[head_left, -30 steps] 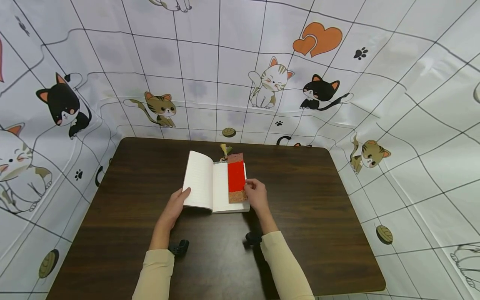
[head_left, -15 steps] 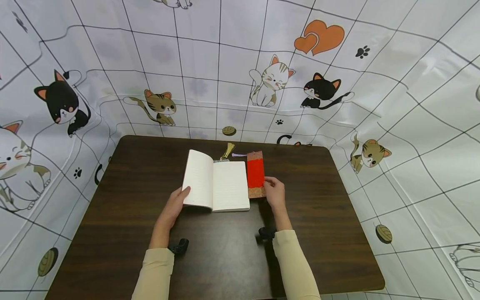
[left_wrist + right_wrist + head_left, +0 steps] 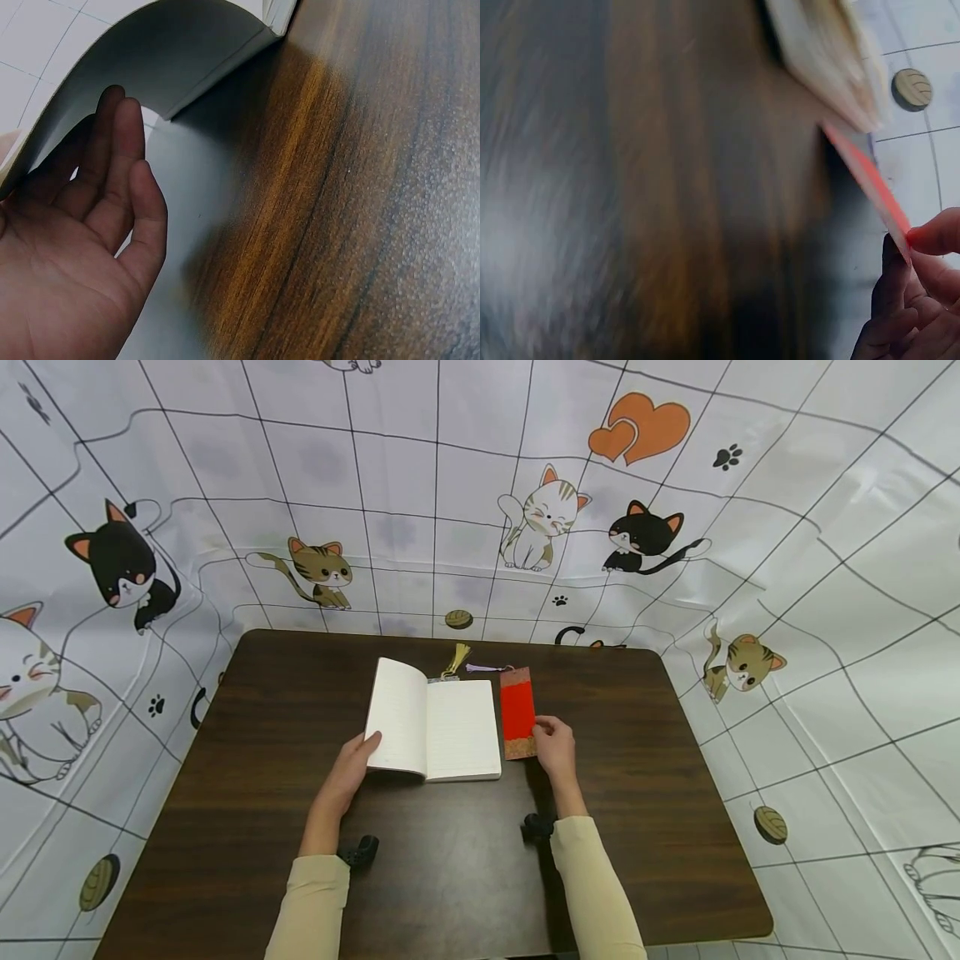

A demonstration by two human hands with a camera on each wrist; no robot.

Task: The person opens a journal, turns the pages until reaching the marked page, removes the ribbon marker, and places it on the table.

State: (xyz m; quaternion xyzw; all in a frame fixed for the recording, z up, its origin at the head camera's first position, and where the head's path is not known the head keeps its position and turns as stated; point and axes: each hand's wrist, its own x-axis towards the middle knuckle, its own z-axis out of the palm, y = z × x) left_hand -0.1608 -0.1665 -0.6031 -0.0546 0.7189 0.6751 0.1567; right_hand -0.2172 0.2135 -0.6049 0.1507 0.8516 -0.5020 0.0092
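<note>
An open notebook [image 3: 462, 731] with pale, faintly lined pages lies mid-table, its left side raised. My left hand [image 3: 348, 768] holds that raised side by its outer edge, thumb on the page and fingers underneath. In the left wrist view those fingers [image 3: 127, 150] reach below the curved cover [image 3: 187, 45]. To the right of the notebook is a red bookmark [image 3: 517, 710] with brown, speckled ends and a purple tassel [image 3: 487, 668]. My right hand [image 3: 557, 747] pinches its lower right edge. The right wrist view has the bookmark [image 3: 870, 184] tilted, off the table.
A yellow tassel [image 3: 457, 658] sticks out past the notebook's top edge. Under everything is a dark wooden table [image 3: 645, 827] with rounded corners. A white cat-print sheet [image 3: 405, 468] with a grid pattern hangs behind and at both sides.
My right hand has carried the red bookmark from over the right page to the table area right of the notebook. The purple tassel now shows. My left hand keeps its hold.
</note>
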